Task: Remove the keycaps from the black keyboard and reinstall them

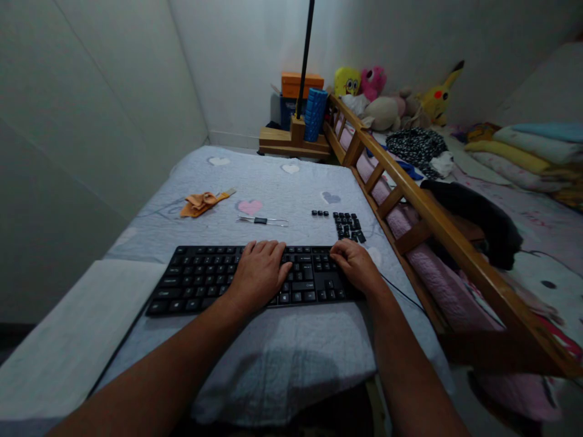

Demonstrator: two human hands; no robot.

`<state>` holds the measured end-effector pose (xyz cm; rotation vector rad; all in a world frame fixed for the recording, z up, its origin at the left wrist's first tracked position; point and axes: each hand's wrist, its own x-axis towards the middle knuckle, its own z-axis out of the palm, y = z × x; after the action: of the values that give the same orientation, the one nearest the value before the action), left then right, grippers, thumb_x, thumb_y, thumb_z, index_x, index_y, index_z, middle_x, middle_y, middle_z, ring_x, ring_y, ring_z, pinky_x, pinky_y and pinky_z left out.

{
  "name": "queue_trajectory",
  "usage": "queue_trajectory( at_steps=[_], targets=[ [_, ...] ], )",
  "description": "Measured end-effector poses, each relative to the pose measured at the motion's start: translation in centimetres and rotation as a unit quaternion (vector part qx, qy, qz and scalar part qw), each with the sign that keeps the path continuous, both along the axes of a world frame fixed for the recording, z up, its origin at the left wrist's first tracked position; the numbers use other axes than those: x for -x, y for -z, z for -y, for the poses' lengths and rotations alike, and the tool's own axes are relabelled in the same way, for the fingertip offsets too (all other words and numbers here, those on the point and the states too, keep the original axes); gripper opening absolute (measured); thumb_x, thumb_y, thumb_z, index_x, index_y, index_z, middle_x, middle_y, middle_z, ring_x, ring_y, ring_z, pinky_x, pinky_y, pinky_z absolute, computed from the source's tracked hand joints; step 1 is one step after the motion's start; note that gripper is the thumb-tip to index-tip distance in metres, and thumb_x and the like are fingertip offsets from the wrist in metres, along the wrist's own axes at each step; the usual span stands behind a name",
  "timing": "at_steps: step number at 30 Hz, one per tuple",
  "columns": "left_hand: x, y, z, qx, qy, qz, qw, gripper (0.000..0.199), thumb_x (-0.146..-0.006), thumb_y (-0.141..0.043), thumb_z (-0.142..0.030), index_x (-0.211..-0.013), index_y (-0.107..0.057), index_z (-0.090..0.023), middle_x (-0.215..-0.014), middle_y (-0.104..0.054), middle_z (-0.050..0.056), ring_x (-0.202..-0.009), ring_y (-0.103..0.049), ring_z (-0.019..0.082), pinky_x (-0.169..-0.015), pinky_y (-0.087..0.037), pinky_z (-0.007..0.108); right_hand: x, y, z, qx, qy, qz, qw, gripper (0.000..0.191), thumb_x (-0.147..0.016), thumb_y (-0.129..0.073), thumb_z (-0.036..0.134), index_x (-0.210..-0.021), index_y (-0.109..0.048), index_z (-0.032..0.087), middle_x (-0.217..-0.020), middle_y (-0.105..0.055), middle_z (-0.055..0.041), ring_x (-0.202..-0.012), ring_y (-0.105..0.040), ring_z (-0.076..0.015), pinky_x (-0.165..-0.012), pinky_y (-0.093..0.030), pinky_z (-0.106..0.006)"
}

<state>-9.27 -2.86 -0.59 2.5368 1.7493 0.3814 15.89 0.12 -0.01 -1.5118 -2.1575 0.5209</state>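
Note:
A black keyboard (195,276) lies across the light quilt in front of me. My left hand (259,270) rests palm-down on its middle keys with the fingers stretched out, hiding some of them. At the upper right of the keyboard, my right hand (354,262) has thumb and fingertips pinched together over the number-pad side. What sits in that pinch, if anything, is too small to make out. Loose black keycaps (347,224) lie grouped just beyond the right hand, with a short row of three smaller keycaps (320,213) beside them.
A wire keycap puller (261,221) lies behind the keyboard. Further left is an orange cloth (199,204) next to a small brush (226,193). A wooden bed rail (410,209) runs along the right. A white board (86,321) is at the left, and a cable (405,294) trails right.

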Motion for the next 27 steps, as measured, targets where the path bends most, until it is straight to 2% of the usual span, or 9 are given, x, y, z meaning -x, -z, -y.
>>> queue_trajectory(
  at_steps=[9, 13, 18, 27],
  targets=[
    [0.04, -0.14, 0.05, 0.000, 0.003, -0.003, 1.000, 0.039, -0.097, -0.047, -0.038, -0.128, -0.056, -0.015, -0.130, -0.063, 0.014, -0.119, -0.055, 0.030, -0.107, -0.036, 0.048, 0.21, 0.20, 0.04, -0.004, 0.009, 0.023, 1.000, 0.012, -0.083, -0.057, 0.011, -0.076, -0.058, 0.020, -0.080, -0.057, -0.0022, -0.079, -0.052, -0.0182, -0.075, -0.039, -0.030],
    [0.11, -0.06, 0.05, -0.003, 0.008, 0.005, 1.000, 0.038, -0.097, -0.047, -0.037, -0.127, -0.056, -0.015, -0.128, -0.064, 0.014, -0.119, -0.055, 0.030, -0.106, -0.035, 0.048, 0.06, -0.03, 0.18, 0.013, 0.014, -0.023, 1.000, 0.009, -0.083, -0.055, 0.015, -0.077, -0.057, 0.021, -0.080, -0.059, -0.0015, -0.079, -0.055, -0.0179, -0.075, -0.040, -0.030],
    [0.09, -0.19, 0.07, -0.003, 0.004, 0.001, 1.000, 0.038, -0.097, -0.048, -0.037, -0.127, -0.055, -0.016, -0.128, -0.063, 0.013, -0.120, -0.055, 0.029, -0.106, -0.035, 0.046, -0.22, -0.49, 0.26, 0.047, 0.055, -0.097, 0.993, 0.010, -0.086, -0.051, 0.023, -0.084, -0.060, 0.021, -0.079, -0.064, -0.0007, -0.076, -0.059, -0.0181, -0.072, -0.042, -0.029],
    [0.05, -0.27, 0.13, 0.000, 0.003, 0.002, 1.000, 0.035, -0.097, -0.048, -0.038, -0.125, -0.055, -0.018, -0.128, -0.064, 0.012, -0.118, -0.056, 0.028, -0.105, -0.035, 0.046, 0.01, -0.58, 0.03, 0.054, 0.080, -0.112, 0.989, 0.013, -0.086, -0.052, 0.028, -0.083, -0.063, 0.020, -0.078, -0.066, -0.0011, -0.075, -0.061, -0.0184, -0.071, -0.044, -0.029]
  ],
)
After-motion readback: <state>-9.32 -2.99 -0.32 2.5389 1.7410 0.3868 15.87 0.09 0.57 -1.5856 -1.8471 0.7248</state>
